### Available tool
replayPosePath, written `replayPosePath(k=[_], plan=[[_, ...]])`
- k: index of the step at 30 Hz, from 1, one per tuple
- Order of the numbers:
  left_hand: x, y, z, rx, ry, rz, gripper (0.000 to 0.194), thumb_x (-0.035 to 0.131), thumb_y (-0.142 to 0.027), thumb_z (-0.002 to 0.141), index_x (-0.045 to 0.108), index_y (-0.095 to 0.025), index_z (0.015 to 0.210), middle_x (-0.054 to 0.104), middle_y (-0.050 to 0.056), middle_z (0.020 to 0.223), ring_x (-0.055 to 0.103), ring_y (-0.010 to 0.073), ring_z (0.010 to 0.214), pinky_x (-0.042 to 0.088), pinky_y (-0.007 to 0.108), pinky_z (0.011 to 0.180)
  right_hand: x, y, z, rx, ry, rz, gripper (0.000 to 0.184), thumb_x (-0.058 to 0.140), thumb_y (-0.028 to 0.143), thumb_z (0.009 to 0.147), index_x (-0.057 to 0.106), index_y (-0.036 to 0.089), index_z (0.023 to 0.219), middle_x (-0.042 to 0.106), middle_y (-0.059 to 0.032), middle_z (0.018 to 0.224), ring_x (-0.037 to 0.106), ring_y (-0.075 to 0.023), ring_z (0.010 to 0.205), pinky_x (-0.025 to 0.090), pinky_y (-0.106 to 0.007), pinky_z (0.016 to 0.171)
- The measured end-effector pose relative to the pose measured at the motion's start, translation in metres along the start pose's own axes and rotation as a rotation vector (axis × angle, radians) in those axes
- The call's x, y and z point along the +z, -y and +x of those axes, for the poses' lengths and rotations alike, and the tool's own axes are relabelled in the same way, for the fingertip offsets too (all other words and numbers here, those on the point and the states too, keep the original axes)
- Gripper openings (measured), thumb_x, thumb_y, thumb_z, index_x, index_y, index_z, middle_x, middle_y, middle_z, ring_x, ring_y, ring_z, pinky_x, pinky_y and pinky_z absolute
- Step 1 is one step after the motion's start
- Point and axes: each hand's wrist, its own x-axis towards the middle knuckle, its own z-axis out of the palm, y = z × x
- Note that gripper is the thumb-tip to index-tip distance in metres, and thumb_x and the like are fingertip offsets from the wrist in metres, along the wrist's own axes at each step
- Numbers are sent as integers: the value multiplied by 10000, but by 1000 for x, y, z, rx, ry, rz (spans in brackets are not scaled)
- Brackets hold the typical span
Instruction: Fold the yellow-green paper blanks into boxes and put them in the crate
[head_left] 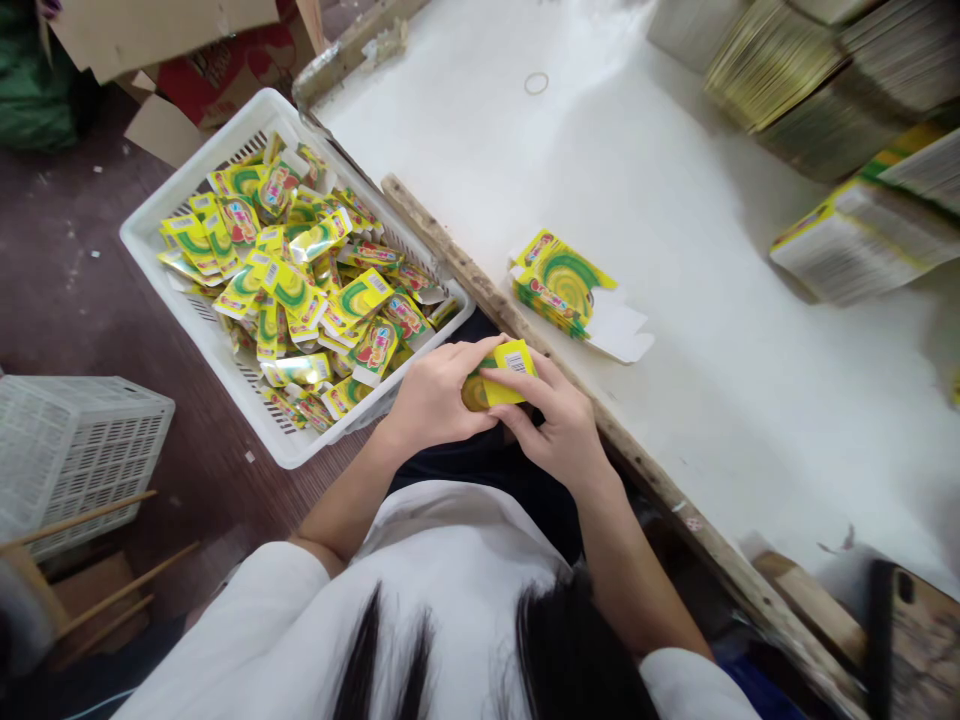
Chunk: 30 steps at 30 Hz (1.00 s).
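Observation:
Both hands meet in front of my body, just off the table's edge, around one small yellow and green carton (508, 372) with a barcode on its upper side. My left hand (442, 392) wraps its left end, the thumb along the top. On the right side, my right hand (555, 415) grips it between fingers and thumb. Part of the carton is hidden by my fingers. Close by on the table lies a small stack of flat, unfolded cartons (562, 280), white flaps pointing right. Left of my hands, a white plastic basket (202, 345) holds many similar folded cartons (300, 290).
Bundles of flat cartons (780, 70) stand at the table's far right, near a white-sided stack (862, 235). A rubber band (536, 83) lies on the white table (675, 400). A wooden strip (465, 265) edges it. A phone (911, 640) sits lower right; another crate (75, 450) stands left.

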Motion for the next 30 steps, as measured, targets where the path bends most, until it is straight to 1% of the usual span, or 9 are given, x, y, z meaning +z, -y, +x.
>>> replayPosePath(k=[3, 5, 9, 13, 16, 22, 30], plan=[[0, 0, 1, -3, 4, -1, 653, 734, -251, 733, 561, -167, 1357, 715, 107, 1251, 695, 265, 1117, 548, 400, 989, 0, 1, 0, 16, -2, -22, 366, 618, 297, 968, 634, 253, 1331, 614, -144, 1413, 617, -306, 1293, 550, -489, 1046], [1, 1, 0, -15, 16, -5, 657, 728, -254, 733, 557, -176, 1362, 713, 104, 1256, 690, 270, 1136, 545, 409, 1000, 0, 0, 0, 26, 1, -29, 339, 617, 315, 969, 646, 255, 1301, 623, -142, 1403, 619, -308, 1290, 549, -494, 1044], [2, 1, -1, -38, 20, -22, 654, 725, -244, 724, 566, -157, 1352, 721, 108, 1232, 699, 264, 1109, 556, 398, 981, 1, -3, -1, 42, 5, -18, 247, 601, 345, 979, 698, 245, 1184, 640, -142, 1374, 648, -299, 1245, 568, -473, 1008], [3, 1, -2, -51, 18, -33, 645, 725, -237, 719, 572, -172, 1342, 724, 98, 1229, 700, 257, 1105, 557, 391, 981, 1, -5, -1, 63, -6, 9, 235, 578, 385, 991, 726, 252, 1116, 665, -130, 1329, 668, -287, 1207, 575, -454, 986], [4, 1, -2, -42, 15, -44, 623, 715, -246, 736, 572, -177, 1338, 727, 96, 1217, 702, 252, 1097, 558, 390, 980, -1, -4, -1, 63, -8, 9, 242, 564, 395, 997, 739, 252, 1082, 664, -128, 1334, 675, -286, 1193, 576, -451, 980], [4, 0, -1, -23, 11, -36, 622, 713, -246, 736, 572, -153, 1335, 730, 105, 1196, 704, 254, 1087, 563, 384, 968, -2, -1, 0, 46, -13, 20, 237, 564, 377, 1000, 745, 235, 1057, 656, -142, 1350, 668, -278, 1209, 570, -431, 982], [3, 2, -1, -30, 19, -23, 646, 721, -251, 727, 564, -177, 1349, 723, 98, 1219, 697, 262, 1112, 559, 398, 983, -1, 0, 0, 38, -19, -7, 211, 588, 364, 980, 738, 251, 1078, 638, -127, 1383, 663, -293, 1219, 571, -453, 985]])
